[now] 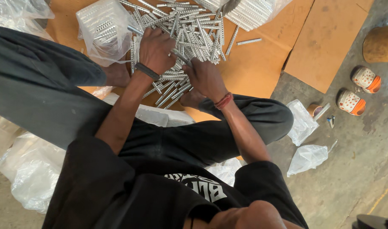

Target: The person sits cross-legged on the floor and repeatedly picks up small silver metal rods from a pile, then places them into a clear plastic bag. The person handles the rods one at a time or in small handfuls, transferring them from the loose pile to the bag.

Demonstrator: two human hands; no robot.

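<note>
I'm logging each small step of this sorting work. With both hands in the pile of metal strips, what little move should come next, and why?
Probably lift the left hand clear with the strips it grips. It is closed around a few perforated metal strips, one poking out past the fingers, while the right hand rests on the pile's near edge, and the clear plastic bag of strips lies just beside it.

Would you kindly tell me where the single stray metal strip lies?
In the head view, the stray perforated metal strip lies alone on the cardboard sheet, just right of the strip pile.
</note>
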